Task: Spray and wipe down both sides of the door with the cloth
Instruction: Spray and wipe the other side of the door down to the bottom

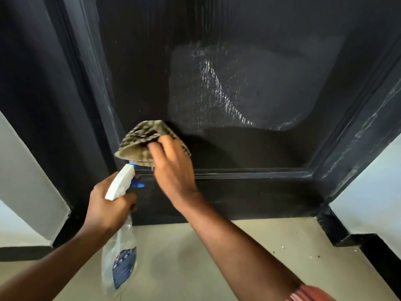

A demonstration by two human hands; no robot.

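The right hand (173, 168) is pressing the cloth (142, 142) against the door (249, 88), fingers curled on it. The left hand (108, 205) is gripping the spray bottle (121, 246).

cloth (142, 139) on door (249, 148) (low left) | bottle (120, 246) below-left of cloth

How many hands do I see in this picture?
2. The left hand grips the spray bottle at lower left; the right hand holds the cloth against the door.

A beige floor (173, 268) is stretching below, white walls (26, 170) are standing at either side, black skirting (355, 238) is edging them, and small dark specks (283, 247) are lying at the right.
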